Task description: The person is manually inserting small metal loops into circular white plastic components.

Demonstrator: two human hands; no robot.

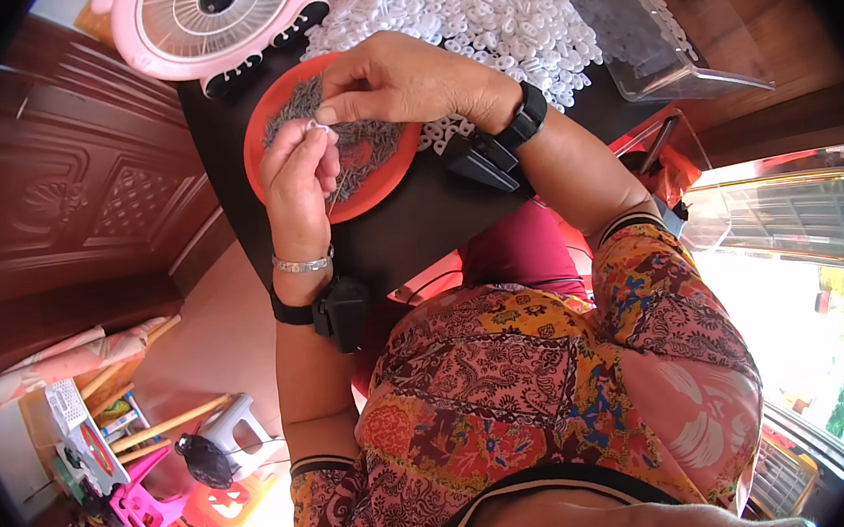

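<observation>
Both my hands meet over an orange-red bowl point(254, 163) of small grey nail- or screw-like pieces point(371, 137). Between the fingertips of my left hand point(299, 174) is a small white plastic piece point(318, 125), mostly covered by the fingers. My right hand point(391, 80) comes in from the right with thumb and fingers pinched together, right at that piece. Whatever lies inside this pinch is too small and hidden to name. Beyond my right hand spreads a large heap of white plastic pieces with holes point(480, 7).
A pink fan point(218, 0) stands at the far left of the dark table point(419, 229). At the far right, a clear plastic bin point(667, 81) lies beside the heap, with some white pieces inside. Stools point(241, 435) and other household items are on the floor at left.
</observation>
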